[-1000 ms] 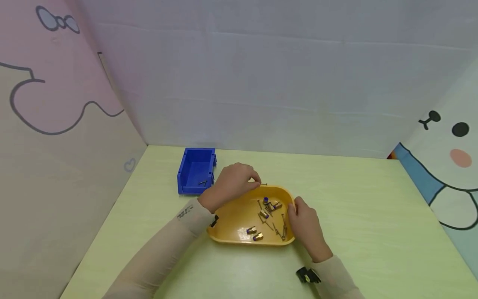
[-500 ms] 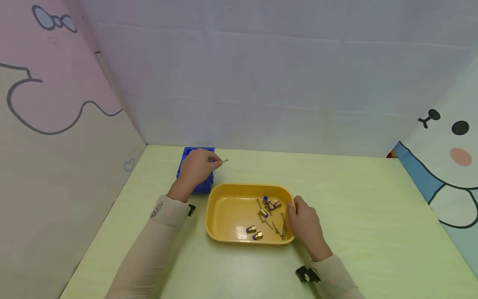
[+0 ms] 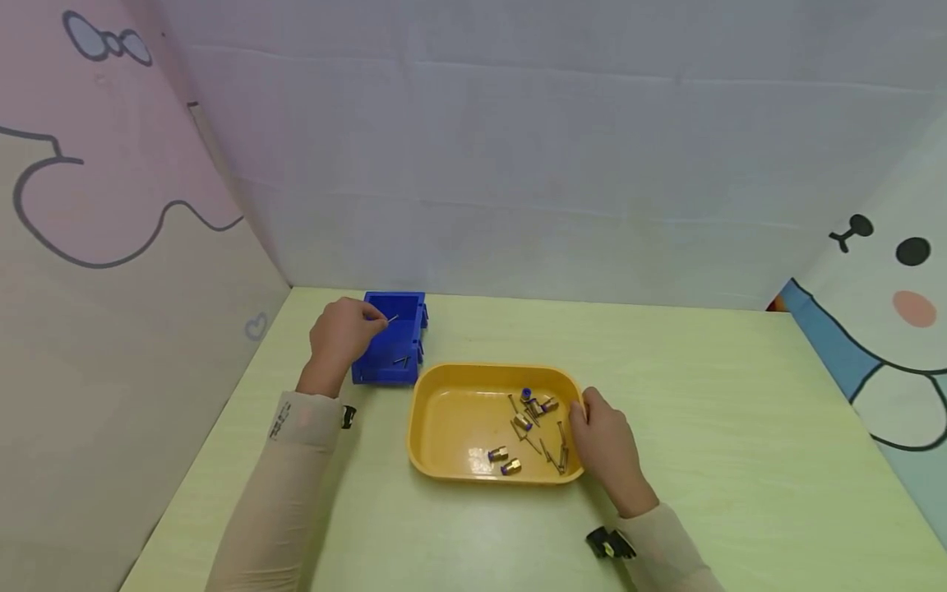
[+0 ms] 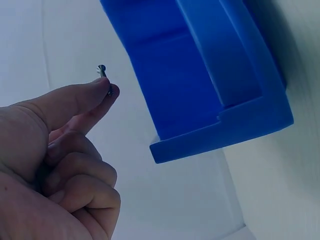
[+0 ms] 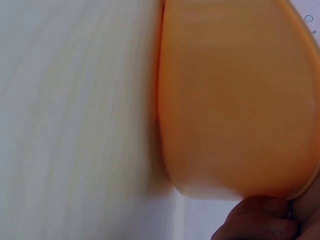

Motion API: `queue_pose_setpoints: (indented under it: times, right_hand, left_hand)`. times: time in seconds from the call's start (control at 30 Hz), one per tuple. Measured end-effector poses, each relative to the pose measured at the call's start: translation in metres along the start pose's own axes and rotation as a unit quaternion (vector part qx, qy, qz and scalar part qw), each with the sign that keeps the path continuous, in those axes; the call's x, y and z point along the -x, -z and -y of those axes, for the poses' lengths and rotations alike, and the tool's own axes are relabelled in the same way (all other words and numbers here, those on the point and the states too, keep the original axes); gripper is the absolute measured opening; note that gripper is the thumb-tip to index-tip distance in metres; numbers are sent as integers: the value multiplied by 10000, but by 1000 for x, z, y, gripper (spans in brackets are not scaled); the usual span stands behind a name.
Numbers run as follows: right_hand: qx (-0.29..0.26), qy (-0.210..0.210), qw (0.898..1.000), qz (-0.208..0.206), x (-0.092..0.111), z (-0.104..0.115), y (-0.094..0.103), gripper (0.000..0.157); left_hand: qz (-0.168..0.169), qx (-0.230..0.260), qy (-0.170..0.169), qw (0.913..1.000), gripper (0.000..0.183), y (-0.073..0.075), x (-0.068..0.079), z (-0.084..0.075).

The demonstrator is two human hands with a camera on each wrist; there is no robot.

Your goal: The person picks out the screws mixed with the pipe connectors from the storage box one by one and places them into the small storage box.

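Note:
My left hand (image 3: 344, 335) pinches a small screw (image 3: 393, 318) between thumb and index finger, over the left side of the blue bin (image 3: 355, 380). In the left wrist view the screw (image 4: 102, 71) stands up from the fingertips, its head outward, and the other fingers are curled in. A few screws (image 3: 401, 361) lie near the front of the bin. My right hand (image 3: 608, 444) grips the right rim of the yellow tray (image 3: 444, 473). Inside the tray, toward its right, lie several screws (image 3: 551, 457) and several brass fittings with blue ends (image 3: 511, 467).
The pale green table (image 3: 740, 427) stretches around both containers. A whitish back wall (image 3: 518, 181) stands behind, with printed side panels (image 3: 148, 345) at left and right. The bin sits just behind the tray's left corner.
My left hand has carried the screw from above the tray's back rim leftward to the blue bin. The right hand keeps its grip on the tray.

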State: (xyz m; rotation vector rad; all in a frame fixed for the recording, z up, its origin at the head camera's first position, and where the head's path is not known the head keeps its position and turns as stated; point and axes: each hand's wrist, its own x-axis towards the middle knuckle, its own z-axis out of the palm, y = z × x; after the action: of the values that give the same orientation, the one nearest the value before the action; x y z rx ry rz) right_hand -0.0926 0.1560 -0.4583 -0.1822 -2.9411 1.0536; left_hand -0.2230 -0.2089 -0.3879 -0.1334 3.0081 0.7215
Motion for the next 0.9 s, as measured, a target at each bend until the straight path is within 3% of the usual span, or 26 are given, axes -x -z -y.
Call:
queue_pose_setpoints:
  times: [0.23,0.43,0.7,0.9]
  right_hand:
    - [37,-4,10000,7,0,1,1,22]
    - [39,16,10000,-17,1,1,1,22]
    - [36,28,10000,-44,1,0,2,22]
    - [-47,20,10000,-59,1,1,0,23]
  left_hand:
    - [-139,-210,106,9996,22,-3,0,0]
    - [-390,-464,-48,9982,35,-4,3,-9]
    - [-556,-373,-814,9944,38,-7,13,-33]
    - [-628,-171,-1651,9841,39,-5,26,-55]
